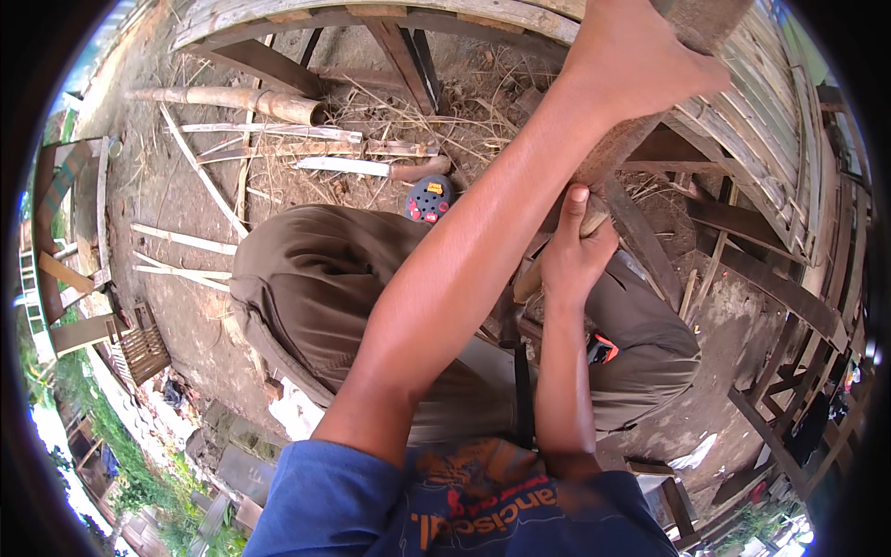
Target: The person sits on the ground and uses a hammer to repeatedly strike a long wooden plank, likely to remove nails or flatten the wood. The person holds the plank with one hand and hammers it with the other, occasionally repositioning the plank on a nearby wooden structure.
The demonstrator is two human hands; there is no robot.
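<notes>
My left hand (640, 60) reaches up and forward and grips a thick wooden beam (622, 139) near its top, in front of a curved slatted wooden structure (742, 121). Lower down, my right hand (575, 251) is shut around a wooden handle (529, 278) that it holds against the same beam; the tool's head is hidden behind the hand and beam. My knees in brown trousers (316, 278) lie below both arms.
On the dirt ahead lie a long knife (367, 168), a bamboo pole (232, 99), split bamboo strips (186, 243) and a small round dark and red object (429, 199). Dark wooden slats (780, 288) run along the right. A small wooden crate (141, 351) sits at left.
</notes>
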